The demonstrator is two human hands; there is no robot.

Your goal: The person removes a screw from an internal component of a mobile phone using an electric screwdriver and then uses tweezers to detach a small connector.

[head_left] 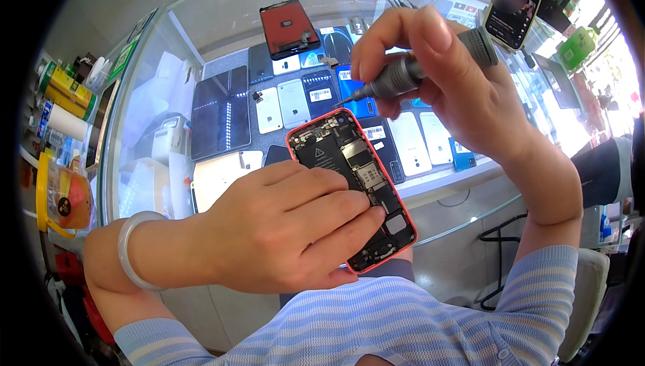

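My left hand is closed on an opened smartphone with a red-pink frame, its fingers lying across the inner parts. A black battery and a silver shielded circuit board show inside it; my fingers hide part of the lower half. In my right hand is a dark grey screwdriver, gripped between thumb and fingers. It slants down to the left, and its thin tip is close to the phone's top edge; whether they touch I cannot tell.
Under the glass counter lie several phones and a dark tablet. A screen part with a red back rests towards the rear. A lit phone stands at the back right. Bottles and a yellow-rimmed tub are at the left.
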